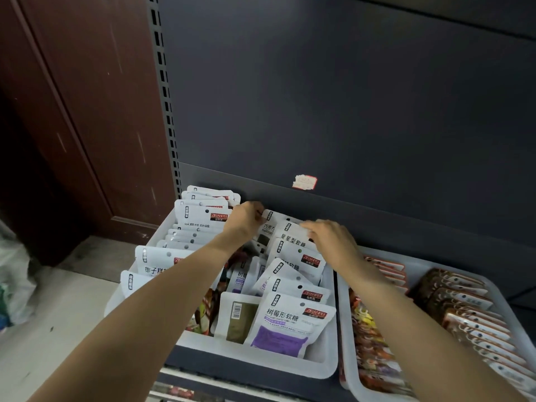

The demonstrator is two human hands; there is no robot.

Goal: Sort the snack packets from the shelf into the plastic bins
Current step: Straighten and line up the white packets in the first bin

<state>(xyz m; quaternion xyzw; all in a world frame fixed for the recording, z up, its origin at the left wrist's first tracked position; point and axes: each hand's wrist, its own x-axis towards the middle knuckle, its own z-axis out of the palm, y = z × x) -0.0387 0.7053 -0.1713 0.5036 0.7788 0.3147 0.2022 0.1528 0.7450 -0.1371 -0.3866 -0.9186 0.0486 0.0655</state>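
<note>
Step in hand: lining up white packets at the back of the left bin.

The shelf (377,221) carries two plastic bins side by side: the left bin (290,364) holds white packets, the right bin (351,384) rows of brown packets (464,309). The left hand (245,219) is pinched on the rearmost white packet (278,220). The right hand (330,237) rests fingers-down on the next packet (293,236); its grip cannot be told. Next move, as judged: seat both packets upright in the row.

Head camera looks down, close over bins (319,369).
</note>
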